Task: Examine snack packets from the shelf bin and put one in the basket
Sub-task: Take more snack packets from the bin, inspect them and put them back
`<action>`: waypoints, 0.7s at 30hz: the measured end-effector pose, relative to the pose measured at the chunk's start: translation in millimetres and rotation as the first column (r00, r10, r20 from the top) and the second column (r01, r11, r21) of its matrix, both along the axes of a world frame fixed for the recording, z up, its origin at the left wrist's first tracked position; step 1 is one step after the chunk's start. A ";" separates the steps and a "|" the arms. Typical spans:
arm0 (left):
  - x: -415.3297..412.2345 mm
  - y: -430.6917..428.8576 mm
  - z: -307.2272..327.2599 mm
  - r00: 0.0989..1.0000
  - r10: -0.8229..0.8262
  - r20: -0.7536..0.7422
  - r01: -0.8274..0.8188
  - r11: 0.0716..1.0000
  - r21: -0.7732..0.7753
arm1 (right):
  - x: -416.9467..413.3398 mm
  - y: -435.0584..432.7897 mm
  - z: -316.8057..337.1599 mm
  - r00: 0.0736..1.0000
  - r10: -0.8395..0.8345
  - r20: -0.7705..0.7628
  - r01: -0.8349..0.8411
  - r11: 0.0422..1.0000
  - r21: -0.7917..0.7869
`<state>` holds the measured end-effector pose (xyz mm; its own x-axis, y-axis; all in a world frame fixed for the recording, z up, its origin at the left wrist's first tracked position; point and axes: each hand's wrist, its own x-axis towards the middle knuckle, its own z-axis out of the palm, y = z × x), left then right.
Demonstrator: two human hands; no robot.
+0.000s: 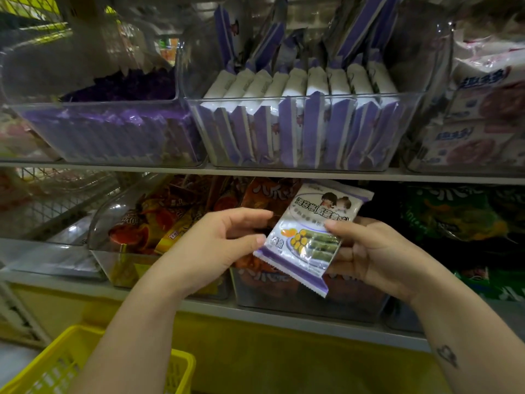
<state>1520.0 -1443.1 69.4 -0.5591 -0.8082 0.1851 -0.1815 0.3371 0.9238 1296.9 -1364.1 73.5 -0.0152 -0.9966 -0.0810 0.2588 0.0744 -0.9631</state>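
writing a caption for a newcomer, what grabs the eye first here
A purple and white snack packet, tilted at centre, pinched by the right hand with the left hand beside its left edge. Above it, a clear shelf bin holds rows of matching packets. A yellow basket sits at bottom left.

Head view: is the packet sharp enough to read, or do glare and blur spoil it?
Head view: the packet in the right hand is fairly sharp, large print readable, small print soft; head view, glare streaks the clear bins above; head view, the wide lens bows the shelf edge, and the far left side looks blurred.
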 end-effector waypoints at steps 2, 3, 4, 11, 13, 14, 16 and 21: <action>-0.9 6.5 6.4 1.000 0.015 0.003 -0.015 0.995 -0.099 | 1.3 1.4 0.3 0.994 0.079 -0.070 -0.081 0.996 -0.030; -3.6 10.7 8.1 1.000 -0.031 0.006 0.031 0.993 -0.109 | 3.4 2.3 0.2 0.986 0.121 -0.111 -0.127 0.991 -0.046; -7.4 15.2 8.6 0.997 -0.068 0.029 0.071 0.990 -0.124 | 5.8 2.1 -0.1 0.977 0.152 -0.148 -0.163 0.984 -0.066; -23.2 22.9 3.0 0.993 -0.106 0.051 0.110 0.989 -0.097 | 12.5 4.3 5.0 0.964 0.259 -0.066 -0.265 0.955 -0.131; -21.3 21.1 3.1 0.991 -0.136 -0.009 0.136 0.990 -0.034 | 8.4 4.2 4.9 0.963 0.268 0.017 -0.264 0.958 -0.110; -19.5 20.3 3.1 0.982 -0.178 -0.059 0.179 0.984 0.014 | 6.5 3.9 4.6 0.967 0.251 0.028 -0.247 0.963 -0.111; -16.0 19.9 4.2 0.945 -0.288 -0.154 0.307 0.944 0.116 | 3.6 3.5 3.9 0.982 0.187 -0.019 -0.188 0.974 -0.130; -11.1 19.8 3.0 0.865 -0.392 -0.312 0.473 0.844 0.251 | 3.9 5.0 3.9 0.983 0.091 -0.161 -0.113 0.984 -0.139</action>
<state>1508.8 -1423.2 72.4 -0.8356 -0.5309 0.1410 0.1551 0.0182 0.9877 1300.8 -1359.1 77.4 0.0864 -0.9943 0.0620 0.1053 -0.0528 -0.9930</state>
